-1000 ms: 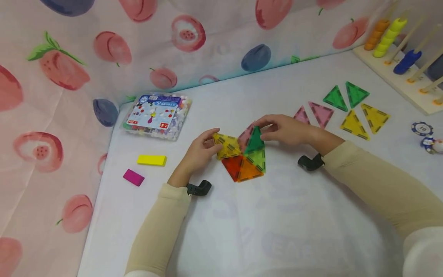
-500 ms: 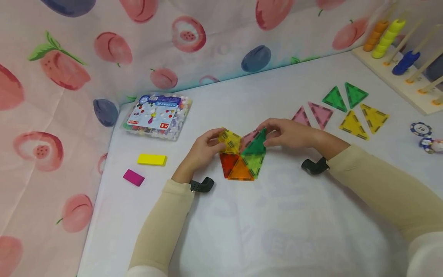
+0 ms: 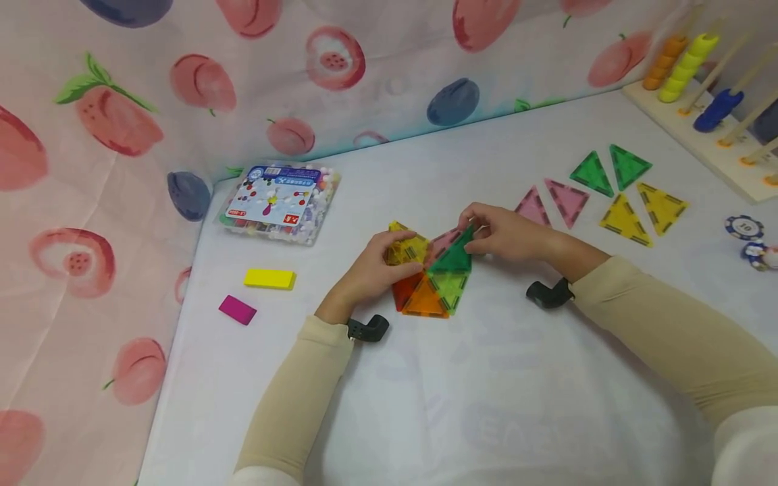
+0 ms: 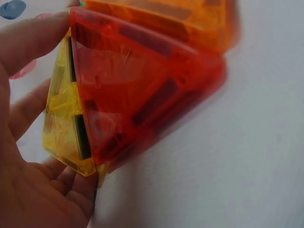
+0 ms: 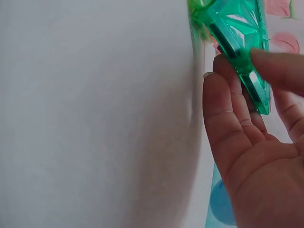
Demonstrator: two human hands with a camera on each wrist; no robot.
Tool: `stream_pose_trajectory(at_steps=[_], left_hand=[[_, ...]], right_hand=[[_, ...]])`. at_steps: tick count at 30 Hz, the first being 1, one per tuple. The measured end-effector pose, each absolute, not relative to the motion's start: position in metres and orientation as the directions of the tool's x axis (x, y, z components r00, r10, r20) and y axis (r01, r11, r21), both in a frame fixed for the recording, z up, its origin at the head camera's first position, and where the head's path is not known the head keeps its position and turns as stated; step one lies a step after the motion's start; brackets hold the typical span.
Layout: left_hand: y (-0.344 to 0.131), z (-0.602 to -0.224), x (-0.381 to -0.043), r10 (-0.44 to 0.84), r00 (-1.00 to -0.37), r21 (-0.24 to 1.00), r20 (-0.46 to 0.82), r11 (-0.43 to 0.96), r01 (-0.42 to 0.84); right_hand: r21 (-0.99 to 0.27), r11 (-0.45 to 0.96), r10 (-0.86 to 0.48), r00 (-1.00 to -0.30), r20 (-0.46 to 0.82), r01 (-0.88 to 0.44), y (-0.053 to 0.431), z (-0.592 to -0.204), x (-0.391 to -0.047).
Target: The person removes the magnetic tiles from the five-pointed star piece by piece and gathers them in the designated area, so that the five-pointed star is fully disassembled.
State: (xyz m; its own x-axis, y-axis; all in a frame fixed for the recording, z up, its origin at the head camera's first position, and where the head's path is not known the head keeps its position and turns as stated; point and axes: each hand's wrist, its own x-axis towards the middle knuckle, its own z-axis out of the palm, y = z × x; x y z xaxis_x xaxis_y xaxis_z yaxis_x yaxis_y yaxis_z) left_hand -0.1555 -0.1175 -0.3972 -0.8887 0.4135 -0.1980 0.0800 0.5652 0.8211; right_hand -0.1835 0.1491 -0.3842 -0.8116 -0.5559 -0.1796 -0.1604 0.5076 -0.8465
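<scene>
In the head view, triangular magnetic tiles stand joined in a cluster: yellow [image 3: 406, 250], red [image 3: 402, 291], orange [image 3: 425, 302], light green [image 3: 452, 290], dark green [image 3: 456, 257] and pink [image 3: 442, 244]. My left hand [image 3: 373, 271] pinches the yellow tile; its thumb reaches across the yellow and red border. Close up in the left wrist view, fingers [image 4: 32, 107] lie behind the yellow tile and the thumb touches the red tile's corner. My right hand [image 3: 509, 233] pinches the dark green tile [image 5: 242, 52] between thumb and fingers. Parts of the yellow and red tiles are hidden behind the left hand.
Loose pink, green and yellow triangles [image 3: 626, 219] lie to the right. Behind them stands a wooden bead rack [image 3: 699, 128]; a poker chip [image 3: 744, 227] is nearby. At left are a clear bead box [image 3: 276, 202], a yellow block [image 3: 270, 279] and a magenta block [image 3: 238, 310].
The cluster has turned slightly, its orange side now facing squarely toward me. My left hand has moved right, its thumb now farther over the tiles. The right hand keeps its pinch.
</scene>
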Motion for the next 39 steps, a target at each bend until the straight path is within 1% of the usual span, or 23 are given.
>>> stream_pose_trajectory(at_steps=[9,17,26,32,39], left_hand=[[-0.116,-0.395,-0.154,0.412,-0.892,0.823,-0.187,0.561,0.087],[-0.112,-0.394,-0.155,0.402,-0.893,0.798,-0.200,0.596,0.090],[-0.106,-0.393,-0.151,0.400,-0.888,0.787,-0.226,0.612,0.075],[-0.103,-0.394,-0.150,0.386,-0.896,0.772,-0.221,0.630,0.081],[-0.108,-0.396,-0.152,0.413,-0.888,0.795,-0.201,0.599,0.099]], right_hand=[[-0.824,0.548,-0.522,-0.828,-0.204,-0.143,0.149,-0.387,-0.185],[-0.833,0.540,-0.509,-0.836,-0.208,-0.122,0.153,-0.385,-0.185],[-0.810,0.566,-0.512,-0.836,-0.197,-0.156,0.154,-0.385,-0.182],[-0.805,0.575,-0.502,-0.840,-0.206,-0.146,0.155,-0.384,-0.180],[-0.804,0.579,-0.495,-0.842,-0.215,-0.136,0.156,-0.384,-0.180]])
